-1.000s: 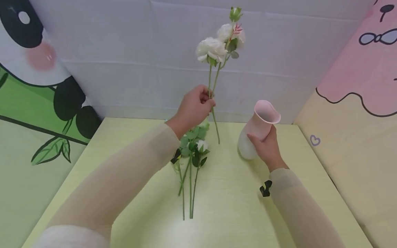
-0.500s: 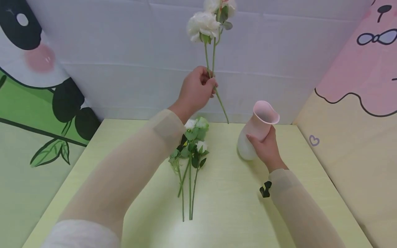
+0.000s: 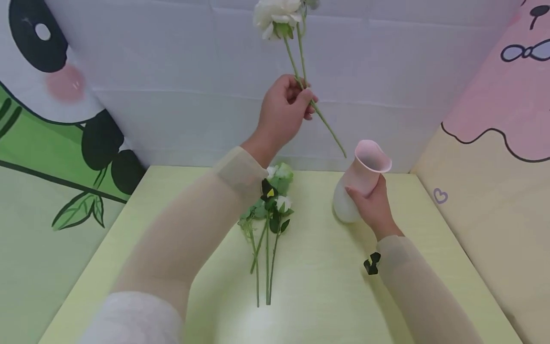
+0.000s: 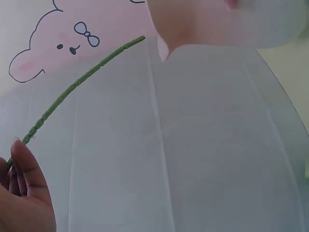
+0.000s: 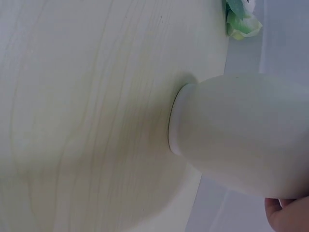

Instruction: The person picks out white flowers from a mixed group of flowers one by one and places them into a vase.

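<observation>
My left hand pinches the green stem of a white flower between thumb and fingers, raised above the far side of the table. The stem slants down to the right, its cut end just left of and slightly above the vase mouth. The top of the flower runs out of the head view. My right hand grips a pink-to-white vase with a wavy rim around its body. In the right wrist view the vase base stands upright on the table.
Several flowers with white and green heads lie mid-table, stems toward me, partly behind my left sleeve. A pale cloth wall backs the table. Cartoon-printed panels flank both sides.
My left hand has risen and moved right with the flower, whose stem now tilts more, its lower end swinging toward the vase. The right hand and vase stay in place.
</observation>
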